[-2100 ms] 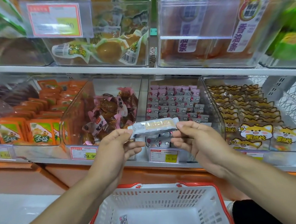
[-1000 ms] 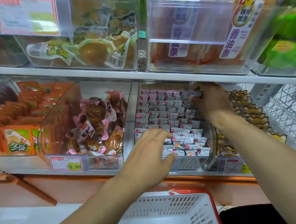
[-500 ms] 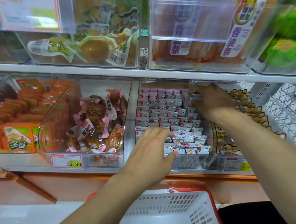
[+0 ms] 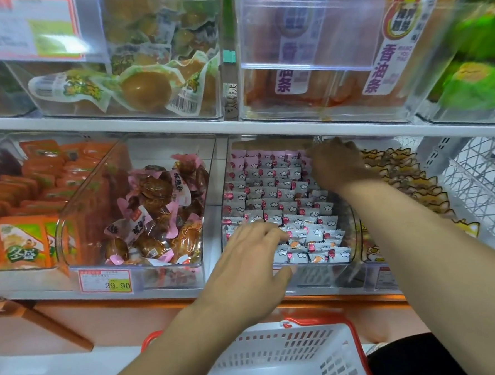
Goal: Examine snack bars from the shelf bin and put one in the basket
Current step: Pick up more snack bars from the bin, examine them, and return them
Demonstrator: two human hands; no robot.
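Small pink-and-white wrapped snack bars (image 4: 269, 191) fill a clear shelf bin (image 4: 318, 274) on the lower shelf. My left hand (image 4: 251, 262) lies at the bin's front with its fingers nearly straight, touching the front bars. My right hand (image 4: 337, 164) reaches deep to the bin's back right corner, knuckles toward me. Its fingertips are hidden among the bars, so any hold on one cannot be made out. Directly below my arms sits a white basket (image 4: 280, 356) with a red rim.
Left of the snack bin is a clear bin of brown wrapped snacks (image 4: 158, 216) with a 29.90 price tag (image 4: 105, 280). Orange packets (image 4: 25, 218) lie further left and cat-print packets (image 4: 408, 177) to the right. The upper shelf (image 4: 149, 125) overhangs the bins closely.
Earlier both hands held one bar in front of the bin. My right hand then carried it up into the bin and has sunk to the back right corner. My left hand dropped to the front bars.
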